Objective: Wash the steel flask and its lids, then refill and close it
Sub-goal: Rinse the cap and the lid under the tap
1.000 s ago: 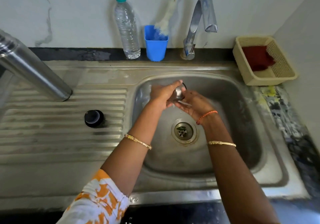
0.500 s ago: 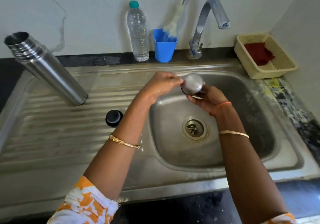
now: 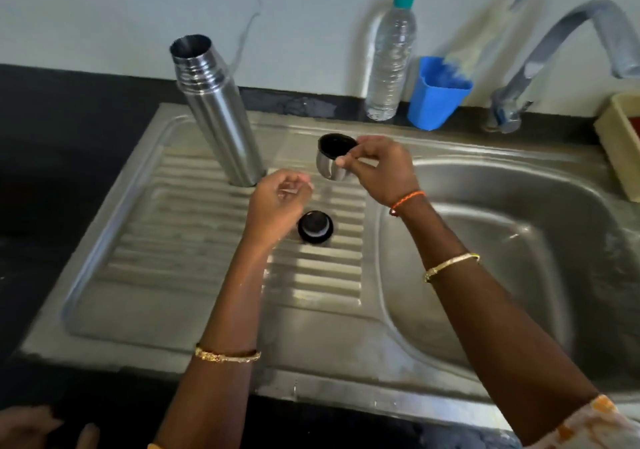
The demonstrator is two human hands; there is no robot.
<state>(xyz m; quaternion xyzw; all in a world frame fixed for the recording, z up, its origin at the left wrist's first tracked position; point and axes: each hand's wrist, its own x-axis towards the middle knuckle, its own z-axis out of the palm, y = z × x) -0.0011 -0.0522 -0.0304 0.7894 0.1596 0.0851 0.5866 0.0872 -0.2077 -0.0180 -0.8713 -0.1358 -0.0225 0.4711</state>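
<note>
Near edge: both forearms reach in over the steel drainboard (image 3: 194,240), bangles on each wrist.

Left hand (image 3: 277,202) hangs over the ribs, fingers loosely curled, holding nothing. Just beside it, on its right and slightly nearer the viewer, the black stopper (image 3: 315,227) lies flat on the ribs, apart from the hand.

Right hand (image 3: 381,171), a little farther in, pinches the cup lid (image 3: 333,161) at the rim between thumb and fingertips. The lid is tilted, dark inside facing up and toward the flask, steel shell below. It hangs above the drainboard, not resting, as far as the blur allows.

Key relation: the flask (image 3: 216,112) stands on its base to the upper left of both hands, long axis upright but leaning in this wide view, mouth open at the top. The left hand is the nearer one. Nothing stands between hands and flask.

Judgement: the lid looks about to be set down on the ribs; open board lies below it, the stopper the only thing close.

Farther back: water bottle (image 3: 391,60), blue cup (image 3: 434,98) with a brush, tap (image 3: 554,50). Basin (image 3: 502,240) to the right, basket (image 3: 620,143) at its far corner.
</note>
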